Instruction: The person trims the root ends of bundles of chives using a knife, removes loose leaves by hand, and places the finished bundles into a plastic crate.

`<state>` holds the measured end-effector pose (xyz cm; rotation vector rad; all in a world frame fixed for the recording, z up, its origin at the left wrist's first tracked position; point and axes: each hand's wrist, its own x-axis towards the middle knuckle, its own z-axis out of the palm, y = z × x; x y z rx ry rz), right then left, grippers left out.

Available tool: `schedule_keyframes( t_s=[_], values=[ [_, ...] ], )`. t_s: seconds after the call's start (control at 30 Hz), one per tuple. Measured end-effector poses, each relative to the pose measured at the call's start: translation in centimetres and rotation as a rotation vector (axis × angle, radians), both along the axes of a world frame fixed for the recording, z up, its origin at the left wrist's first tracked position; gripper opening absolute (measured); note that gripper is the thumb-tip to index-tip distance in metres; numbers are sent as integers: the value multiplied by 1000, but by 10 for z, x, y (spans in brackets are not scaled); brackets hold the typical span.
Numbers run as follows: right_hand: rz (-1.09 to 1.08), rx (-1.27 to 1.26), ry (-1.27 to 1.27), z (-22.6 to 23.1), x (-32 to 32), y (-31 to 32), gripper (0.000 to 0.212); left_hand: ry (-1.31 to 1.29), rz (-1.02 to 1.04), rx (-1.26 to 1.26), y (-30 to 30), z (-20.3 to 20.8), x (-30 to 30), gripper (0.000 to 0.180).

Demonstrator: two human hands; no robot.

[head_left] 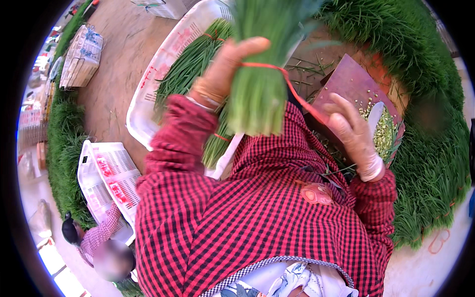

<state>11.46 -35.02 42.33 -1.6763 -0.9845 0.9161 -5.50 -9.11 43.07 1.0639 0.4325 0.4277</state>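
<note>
My left hand [225, 69] grips a thick bunch of green chives [260, 84], held upright with its cut ends pointing down. A red rubber band [292, 89] circles the bunch and stretches away to my right hand [354, 131], which pulls its other end. Under my right hand lies a reddish chopping board [349, 81] with a knife [376, 116] and small green trimmings on it.
A white plastic crate [148, 99] with tied chive bunches lies behind my left hand. Loose chives are heaped at the right [430, 163] and along the left [62, 143]. More white crates [111, 178] lie at the lower left, beside another person [106, 242].
</note>
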Motion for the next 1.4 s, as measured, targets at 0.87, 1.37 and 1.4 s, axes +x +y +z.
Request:
schedule_keyframes(
  t_s=[0.87,1.37,1.4],
  values=[
    [-233,-607,-151,-62,104,-150,43,1009,21,339,112,-219,-198,83],
    [-386,-629,-172,-48,109,-185,47,1375,230,1292,76,-200,-163,80],
    [-398,-633,-247,-47,113,-201,47,1261,280,1360,73,-203,-157,74]
  ],
)
